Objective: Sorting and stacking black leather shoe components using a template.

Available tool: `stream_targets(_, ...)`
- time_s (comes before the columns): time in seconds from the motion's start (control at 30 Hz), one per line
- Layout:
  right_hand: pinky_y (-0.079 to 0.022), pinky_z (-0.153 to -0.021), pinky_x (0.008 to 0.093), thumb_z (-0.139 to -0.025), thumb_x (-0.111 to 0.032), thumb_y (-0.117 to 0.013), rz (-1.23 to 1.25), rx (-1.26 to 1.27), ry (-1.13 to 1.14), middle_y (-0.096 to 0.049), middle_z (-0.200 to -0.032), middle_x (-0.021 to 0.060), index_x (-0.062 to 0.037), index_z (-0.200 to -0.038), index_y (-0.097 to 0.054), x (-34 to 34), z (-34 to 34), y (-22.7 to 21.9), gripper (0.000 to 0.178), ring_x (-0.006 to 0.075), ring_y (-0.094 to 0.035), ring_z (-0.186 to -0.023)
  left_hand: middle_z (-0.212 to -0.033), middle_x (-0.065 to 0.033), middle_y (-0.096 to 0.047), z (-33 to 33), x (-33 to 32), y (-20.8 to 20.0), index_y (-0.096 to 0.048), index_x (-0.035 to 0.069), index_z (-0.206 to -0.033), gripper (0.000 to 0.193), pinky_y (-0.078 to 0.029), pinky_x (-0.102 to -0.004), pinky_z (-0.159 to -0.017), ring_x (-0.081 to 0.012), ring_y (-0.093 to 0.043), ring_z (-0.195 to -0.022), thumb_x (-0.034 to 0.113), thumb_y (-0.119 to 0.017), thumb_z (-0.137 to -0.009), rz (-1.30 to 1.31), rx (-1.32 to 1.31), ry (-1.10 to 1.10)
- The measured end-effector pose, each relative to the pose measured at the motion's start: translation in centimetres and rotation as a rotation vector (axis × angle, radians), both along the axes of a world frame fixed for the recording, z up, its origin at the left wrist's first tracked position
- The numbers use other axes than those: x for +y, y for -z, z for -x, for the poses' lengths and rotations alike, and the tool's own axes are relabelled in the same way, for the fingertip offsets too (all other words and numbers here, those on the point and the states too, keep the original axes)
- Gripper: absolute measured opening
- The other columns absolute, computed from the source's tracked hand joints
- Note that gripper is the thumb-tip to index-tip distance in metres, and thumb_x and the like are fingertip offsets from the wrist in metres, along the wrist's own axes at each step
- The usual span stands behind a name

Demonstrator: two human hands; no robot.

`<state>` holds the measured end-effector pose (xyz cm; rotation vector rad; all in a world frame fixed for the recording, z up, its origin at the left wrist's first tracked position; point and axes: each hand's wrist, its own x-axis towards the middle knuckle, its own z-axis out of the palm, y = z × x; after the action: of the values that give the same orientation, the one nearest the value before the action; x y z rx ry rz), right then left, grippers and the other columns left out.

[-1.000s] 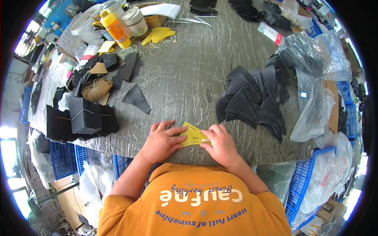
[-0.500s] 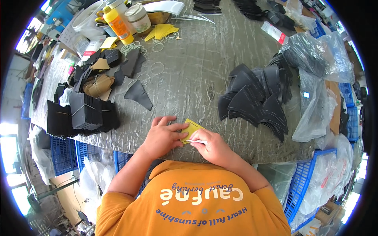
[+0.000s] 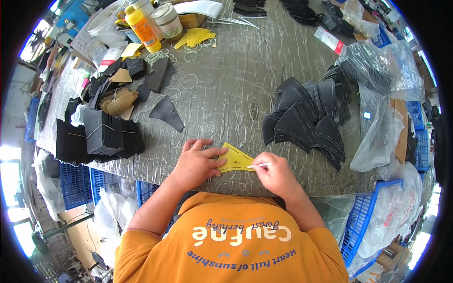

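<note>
A yellow card template (image 3: 236, 160) with dark slots and handwriting lies near the table's front edge. My left hand (image 3: 198, 161) rests with spread fingers on its left end, pressing it down. In my right hand (image 3: 274, 174) is a slim white marking pen (image 3: 262, 165), pinched between thumb and fingers. The pen's tip meets the template's right end near its lower edge. Whether another piece lies beneath the template, I cannot tell. To the left, a single dark leather-like piece (image 3: 167, 113) lies flat, and overlapping black cut pieces (image 3: 304, 113) are fanned out on the right.
Banded black stacks (image 3: 104, 133) stand at the table's left edge. Behind them are a yellow bottle (image 3: 142, 29), a lidded jar (image 3: 166, 21), yellow templates (image 3: 194, 37) and rubber bands (image 3: 190, 81). Clear plastic bags (image 3: 377, 127) cover the right side; a blue crate (image 3: 361, 226) sits below.
My right hand has slid rightward with the pen along the template, from near my left fingers to its right end. More of the yellow template shows. My left hand has stayed put.
</note>
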<state>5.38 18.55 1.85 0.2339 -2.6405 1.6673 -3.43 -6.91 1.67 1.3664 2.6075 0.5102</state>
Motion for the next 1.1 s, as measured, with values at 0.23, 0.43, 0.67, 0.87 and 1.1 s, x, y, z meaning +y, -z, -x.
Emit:
stream_targets(0.23,-0.051,-0.061,0.04,-0.084,0.001,-0.067,-0.101,0.038,0.185,-0.063,-0.075,0.0138,-0.002,-0.083,-0.055,1.2,0.2,-2.2,0.012,0.0344,-0.065,-0.07,-0.135,0.0126,-0.06,0.0,0.1,-0.2,-0.075,0.024,-0.107,0.039,-0.034,-0.0504,-0.107,-0.0304,-0.048,-0.129,0.031,-0.082,-0.069,0.031,0.018,0.001)
stream_targets(0.43,-0.049,-0.062,0.0417,-0.088,-0.002,-0.066,0.009,0.144,0.054,-0.063,-0.081,0.0157,-0.0025,-0.087,-0.058,-1.8,3.4,-0.8,0.007,0.036,-0.063,-0.072,-0.134,0.0126,-0.061,-0.1,0.2,-0.1,-0.076,0.024,-0.105,0.039,-0.034,-0.0513,-0.108,-0.0304,-0.049,-0.129,0.031,-0.082,-0.068,0.016,0.014,-0.004)
stream_targets(0.67,-0.049,-0.064,0.0412,-0.089,-0.003,-0.064,0.052,0.139,0.033,-0.064,-0.082,0.0165,-0.0018,-0.089,-0.061,-2.7,4.2,1.5,0.004,0.0369,-0.063,-0.074,-0.133,0.0126,-0.062,-0.2,0.4,-0.4,-0.076,0.025,-0.104,0.038,-0.034,-0.0513,-0.108,-0.0307,-0.05,-0.128,0.031,-0.083,-0.067,0.022,0.018,-0.004)
stream_targets(0.87,-0.049,-0.062,0.0411,-0.088,-0.001,-0.064,0.055,0.051,0.087,-0.063,-0.08,0.0167,-0.0013,-0.088,-0.06,0.3,0.8,0.5,0.004,0.0369,-0.063,-0.072,-0.133,0.0126,-0.062,-0.1,0.0,0.0,-0.075,0.025,-0.105,0.038,-0.034,-0.0516,-0.108,-0.0304,-0.05,-0.128,0.031,-0.082,-0.068,0.016,0.021,-0.015)
stream_targets(1.1,-0.052,-0.071,0.0447,-0.082,0.001,-0.063,-0.274,0.14,0.198,-0.064,-0.089,0.0171,-0.0036,-0.089,-0.058,1.0,-0.1,-1.0,0.009,0.0351,-0.063,-0.084,-0.134,0.0112,-0.061,0.1,0.3,-0.1,-0.074,0.024,-0.107,0.04,-0.034,-0.0513,-0.108,-0.03,-0.049,-0.128,0.031,-0.082,-0.068,0.032,0.037,0.015)
